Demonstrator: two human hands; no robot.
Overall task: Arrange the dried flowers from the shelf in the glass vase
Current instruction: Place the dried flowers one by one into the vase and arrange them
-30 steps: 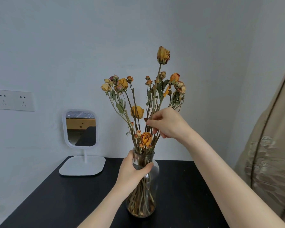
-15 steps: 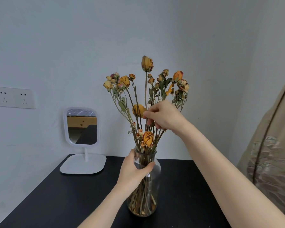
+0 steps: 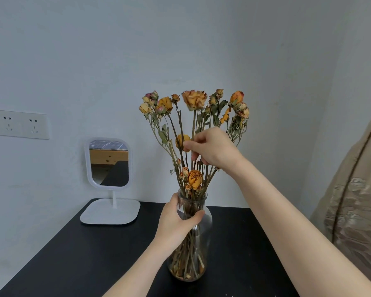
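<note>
A clear glass vase [image 3: 201,249] stands on the black table [image 3: 73,254], filled with stems of dried orange and yellow roses [image 3: 165,105]. My left hand [image 3: 176,224] grips the vase's neck from the left. My right hand [image 3: 212,150] is above the vase among the stems and pinches the stem of one tall dried rose [image 3: 195,99], whose head is level with the other blooms. A low rose head [image 3: 195,179] sits just above the vase's mouth.
A white stand mirror [image 3: 109,163] with a flat base is at the table's back left. A double wall socket [image 3: 19,124] is on the left wall. A beige curtain [image 3: 356,200] hangs at the right edge.
My right hand has pushed the tall rose down into the vase and leftward, so its head dropped from well above the bunch to level with it. My left hand kept its grip.
</note>
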